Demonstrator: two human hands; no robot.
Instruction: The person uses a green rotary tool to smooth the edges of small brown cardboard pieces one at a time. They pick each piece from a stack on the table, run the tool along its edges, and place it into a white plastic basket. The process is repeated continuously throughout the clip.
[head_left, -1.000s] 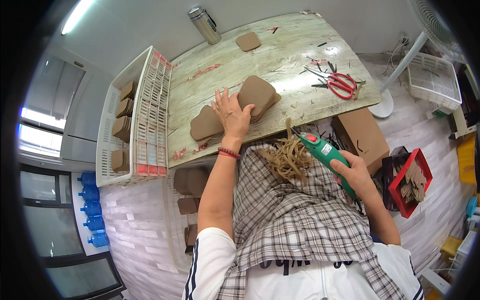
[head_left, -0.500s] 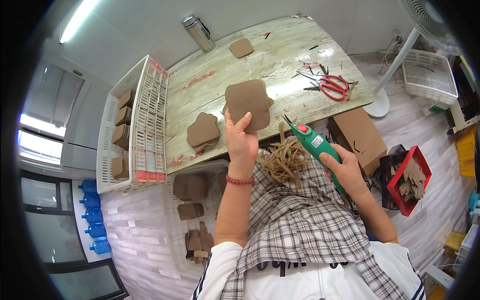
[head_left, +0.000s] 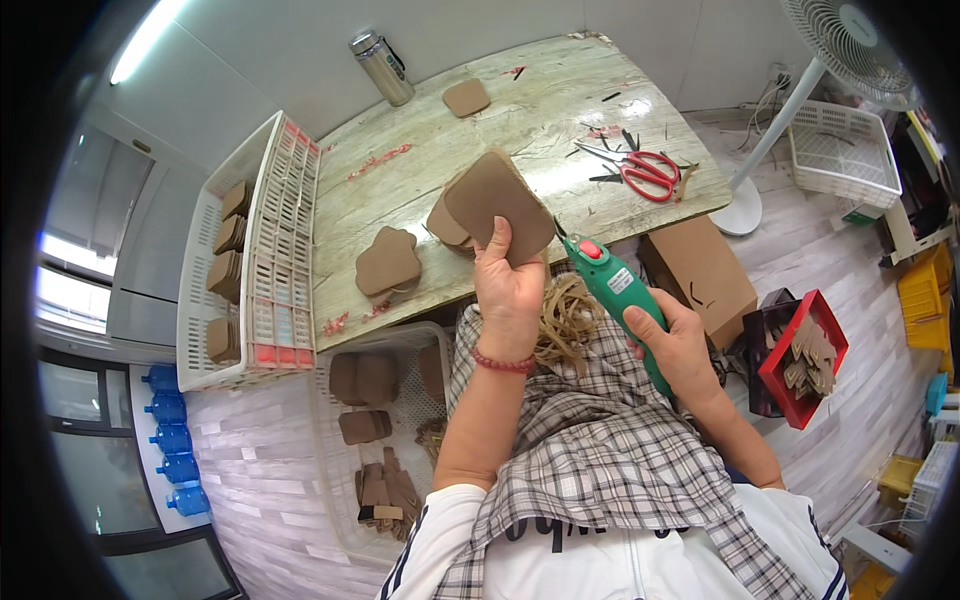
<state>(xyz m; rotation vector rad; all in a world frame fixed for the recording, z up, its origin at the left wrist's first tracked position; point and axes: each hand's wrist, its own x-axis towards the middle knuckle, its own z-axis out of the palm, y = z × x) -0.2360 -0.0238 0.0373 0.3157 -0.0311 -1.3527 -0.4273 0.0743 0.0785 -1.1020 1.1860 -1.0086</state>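
My left hand [head_left: 512, 290] grips a brown rounded-square padded piece [head_left: 498, 205] by its lower edge, thumb on top. In my right hand [head_left: 678, 345] is a green electric cutter [head_left: 620, 288] with a red button; its narrow dark tip is at or very near the piece's right edge, and I cannot tell if they touch. Partly hidden behind the held piece, more brown pieces [head_left: 441, 220] lie on the table [head_left: 400, 190]. A small stack of brown pieces [head_left: 389, 262] sits to their left. Brown trimmed strips [head_left: 567, 322] are heaped on my checked apron [head_left: 610, 430].
Red-handled scissors [head_left: 648, 174] lie at the table's right among dark scraps. A single brown piece [head_left: 466, 98] and a steel flask [head_left: 382, 68] are farther back. White crates [head_left: 265, 250] with brown pieces stand left and below. A red-rimmed box [head_left: 800, 360] and a cardboard box [head_left: 700, 265] sit right.
The held piece has turned clockwise, and my left hand has shifted right with it. The cutter's tip is now much closer to the piece's edge. The whole view has shifted slightly.
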